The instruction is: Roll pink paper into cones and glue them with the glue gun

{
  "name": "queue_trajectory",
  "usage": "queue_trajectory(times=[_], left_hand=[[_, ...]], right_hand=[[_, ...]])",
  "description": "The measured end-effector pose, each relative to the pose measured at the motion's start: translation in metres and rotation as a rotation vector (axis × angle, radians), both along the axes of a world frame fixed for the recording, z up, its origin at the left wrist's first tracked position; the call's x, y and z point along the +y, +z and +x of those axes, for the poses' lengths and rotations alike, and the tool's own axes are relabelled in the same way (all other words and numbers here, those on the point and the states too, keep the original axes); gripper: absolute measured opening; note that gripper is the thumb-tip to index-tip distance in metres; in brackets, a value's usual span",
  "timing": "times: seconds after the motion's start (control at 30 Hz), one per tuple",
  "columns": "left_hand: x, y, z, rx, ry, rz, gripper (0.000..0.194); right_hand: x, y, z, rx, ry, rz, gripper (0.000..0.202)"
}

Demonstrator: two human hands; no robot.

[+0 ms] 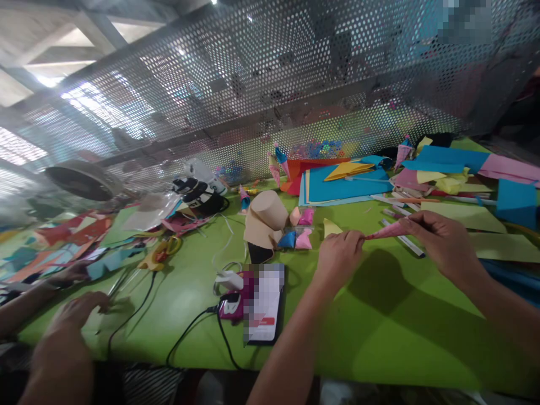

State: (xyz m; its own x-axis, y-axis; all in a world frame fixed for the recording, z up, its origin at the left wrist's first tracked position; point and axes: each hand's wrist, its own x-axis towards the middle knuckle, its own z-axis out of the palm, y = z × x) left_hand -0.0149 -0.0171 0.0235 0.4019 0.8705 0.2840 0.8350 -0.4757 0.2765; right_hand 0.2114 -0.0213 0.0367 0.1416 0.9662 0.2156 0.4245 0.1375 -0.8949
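Note:
A slim pink patterned paper cone [387, 230] is stretched between my two hands over the green table. My left hand [341, 256] pinches its narrow red tip. At the wider end, my right hand [439, 239] grips the cone between thumb and fingers. Just behind my left hand lies a pale yellow paper piece [332, 226]. White and purple pens [404, 241] rest on the table beyond the cone, close to my right hand. Small pink and blue packets [302, 239] sit left of my left hand.
A phone [265, 306] and a magenta power strip with cables [233, 304] lie left of my forearm. Behind them stands a brown cardboard roll [265, 219]. Coloured paper sheets [333, 185] line the back under a perforated metal screen [295, 84]. Another person's hand [80, 309] works at left.

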Motion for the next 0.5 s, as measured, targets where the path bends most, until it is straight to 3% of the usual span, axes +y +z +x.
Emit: queue_trajectory(times=[0.5], left_hand=[[-0.0024,0.0041,0.0001,-0.093,-0.033,-0.026,0.018]], right_hand=[[0.0007,-0.0030,0.0002,0.001,-0.008,0.021,0.045]])
